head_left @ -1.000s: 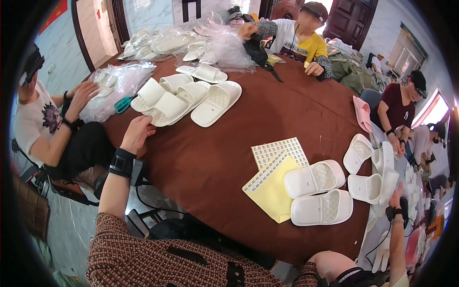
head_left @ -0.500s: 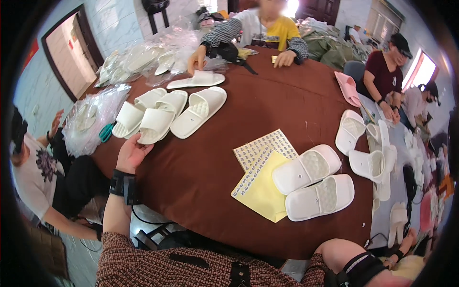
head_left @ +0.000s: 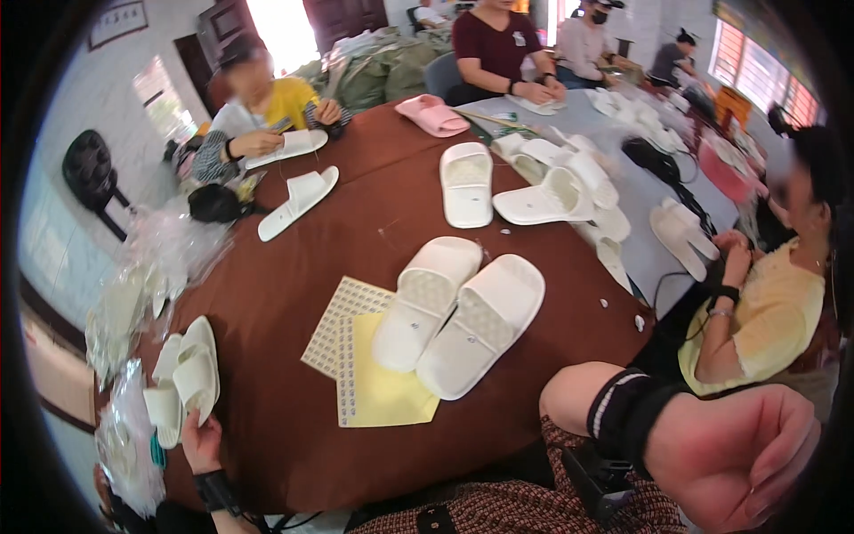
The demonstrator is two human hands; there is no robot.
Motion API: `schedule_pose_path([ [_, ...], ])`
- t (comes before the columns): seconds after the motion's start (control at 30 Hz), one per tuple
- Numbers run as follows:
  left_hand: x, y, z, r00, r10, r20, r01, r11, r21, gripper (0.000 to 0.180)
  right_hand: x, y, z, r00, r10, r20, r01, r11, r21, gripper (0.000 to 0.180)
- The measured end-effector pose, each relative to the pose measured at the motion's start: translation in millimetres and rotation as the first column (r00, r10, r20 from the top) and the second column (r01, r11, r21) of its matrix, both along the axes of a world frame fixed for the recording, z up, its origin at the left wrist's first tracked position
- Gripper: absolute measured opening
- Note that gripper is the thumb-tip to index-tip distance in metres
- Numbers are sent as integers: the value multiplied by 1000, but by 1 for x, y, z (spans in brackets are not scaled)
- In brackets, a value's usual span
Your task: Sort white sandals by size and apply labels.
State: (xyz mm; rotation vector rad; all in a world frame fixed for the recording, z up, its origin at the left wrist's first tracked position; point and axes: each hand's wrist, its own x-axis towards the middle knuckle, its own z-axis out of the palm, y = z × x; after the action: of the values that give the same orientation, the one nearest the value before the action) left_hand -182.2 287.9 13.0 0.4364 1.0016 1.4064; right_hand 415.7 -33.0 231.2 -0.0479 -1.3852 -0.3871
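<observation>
My left hand (head_left: pixel 203 442) pinches the near end of a white slipper (head_left: pixel 197 372) at the table's left side. More white slippers (head_left: pixel 162 414) overlap beside it. My right hand (head_left: pixel 734 456), with a black band at the wrist, is raised at the lower right, away from the table. Its fingers are curled into a fist, and whatever may be inside is hidden. Between my hands lie two white slippers (head_left: pixel 480 329) side by side, partly covering a yellow sheet (head_left: pixel 387 383) with rows of small stickers. Under that sheet is another sticker sheet (head_left: pixel 342 325).
Across the brown-covered table (head_left: pixel 285 427), a person in yellow and white (head_left: pixel 267 98) holds a white slipper. Several white slippers (head_left: pixel 551 191) and a pink one (head_left: pixel 433 116) lie toward the right edge. Plastic bags (head_left: pixel 169 249) line the left. A person in yellow (head_left: pixel 765 294) sits close on the right.
My view has turned right. My right hand has come up into view, closed. My left hand remains at the slippers. The person across has lifted a white slipper off the table.
</observation>
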Motion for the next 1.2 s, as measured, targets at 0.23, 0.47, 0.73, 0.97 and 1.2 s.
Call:
schedule_pose_path([
  [0.23, 22, -28, 28, 999, 12, -37, -8, 994, 105, 22, -10, -3, -4, 977, 5, -215, 45, 972, 231, 17],
  [0.47, 59, -101, 56, 996, 25, -81, -6, 975, 224, 30, -19, 11, -1, 951, 134, -277, -86, 980, 177, 14],
  [0.73, 86, -183, 73, 963, 138, -230, -52, 937, 344, 51, -23, 47, 2, 974, 63, -216, -49, 996, 68, 15],
  [0.97, 140, -197, 86, 969, 87, -233, 2, 933, 359, 54, -41, 101, 3, 976, 189, -109, -215, 919, -330, 15],
  [1.2, 166, -183, 71, 991, -97, -87, 121, 928, 352, 56, -91, 201, -34, 969, 219, -112, -211, 507, -835, 42],
])
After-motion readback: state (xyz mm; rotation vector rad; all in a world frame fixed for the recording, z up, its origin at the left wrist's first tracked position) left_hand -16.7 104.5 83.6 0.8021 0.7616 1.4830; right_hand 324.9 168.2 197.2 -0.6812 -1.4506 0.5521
